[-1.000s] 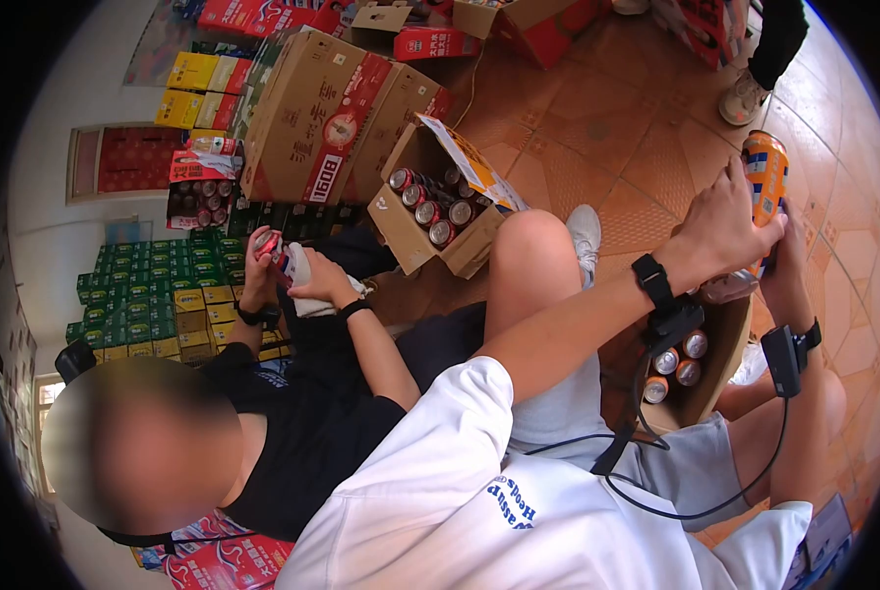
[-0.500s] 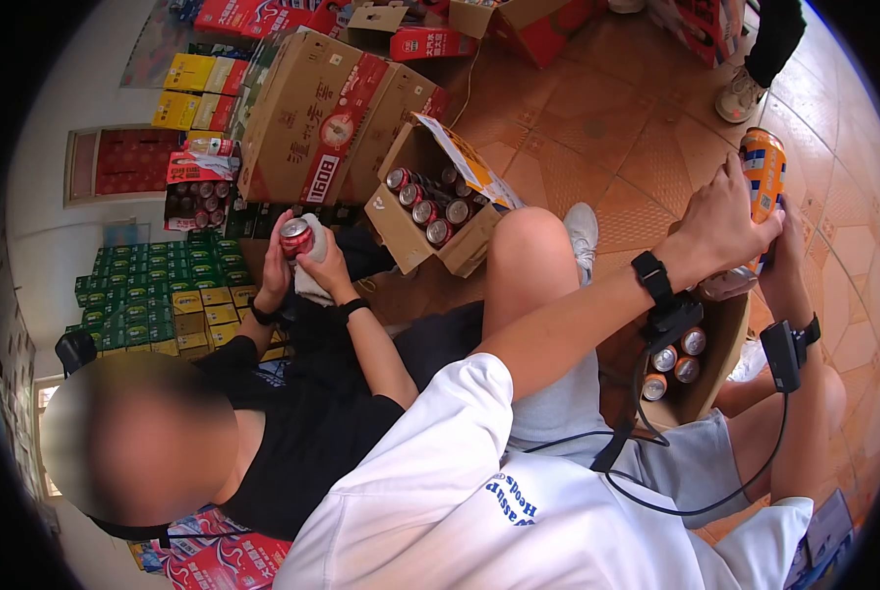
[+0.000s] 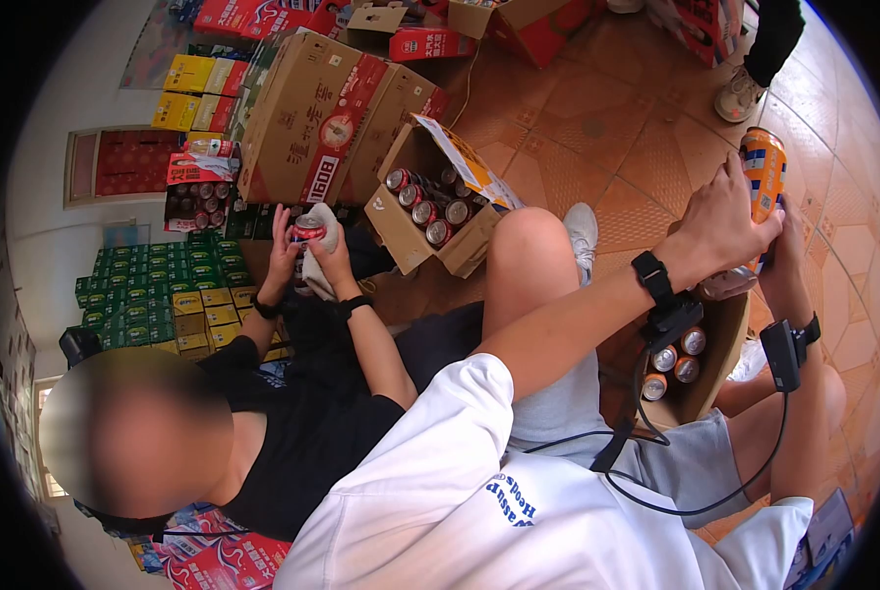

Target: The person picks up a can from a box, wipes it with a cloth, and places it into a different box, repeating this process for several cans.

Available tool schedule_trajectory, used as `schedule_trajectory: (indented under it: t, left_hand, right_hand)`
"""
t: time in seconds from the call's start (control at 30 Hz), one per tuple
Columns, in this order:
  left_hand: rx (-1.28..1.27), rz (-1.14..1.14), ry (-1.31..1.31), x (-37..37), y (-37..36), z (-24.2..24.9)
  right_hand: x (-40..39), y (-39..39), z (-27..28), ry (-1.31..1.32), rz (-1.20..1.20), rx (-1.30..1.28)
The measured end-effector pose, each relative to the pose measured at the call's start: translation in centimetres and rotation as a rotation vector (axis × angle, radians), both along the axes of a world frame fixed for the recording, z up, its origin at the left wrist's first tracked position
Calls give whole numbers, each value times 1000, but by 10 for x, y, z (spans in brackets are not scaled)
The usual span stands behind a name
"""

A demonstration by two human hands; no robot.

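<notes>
Left hand (image 3: 720, 226): gripped the orange can (image 3: 764, 169).
Right hand (image 3: 790, 238): met its lower part, its grip too hidden to tell.
Box (image 3: 727, 366): held four visible cans, none in hand.

Large brown carton (image 3: 297, 123), well left of the grip in the view: large characters "瀘州老窖"; its red band is marked "1608". Small red box (image 3: 430, 43), above and left of the grip: "大汽水". White shirt (image 3: 548, 462), below and left of the grip: blue lettering, "WassuP" and "Heods". Orange can (image 3: 766, 175), in the grip: print too small to read.
</notes>
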State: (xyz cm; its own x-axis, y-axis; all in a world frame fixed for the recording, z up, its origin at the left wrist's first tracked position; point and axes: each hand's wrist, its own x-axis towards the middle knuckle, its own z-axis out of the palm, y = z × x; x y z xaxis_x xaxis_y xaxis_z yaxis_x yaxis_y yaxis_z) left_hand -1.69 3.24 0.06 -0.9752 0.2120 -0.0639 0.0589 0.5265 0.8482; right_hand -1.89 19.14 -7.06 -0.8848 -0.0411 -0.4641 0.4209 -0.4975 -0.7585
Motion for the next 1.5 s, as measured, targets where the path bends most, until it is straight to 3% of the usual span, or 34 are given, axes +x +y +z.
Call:
schedule_trajectory:
  t: [1.5]
  left_hand:
    - [-30, 8, 51, 0, 3, -7]
  right_hand:
    - [3, -8, 14, -30, -41, -6]
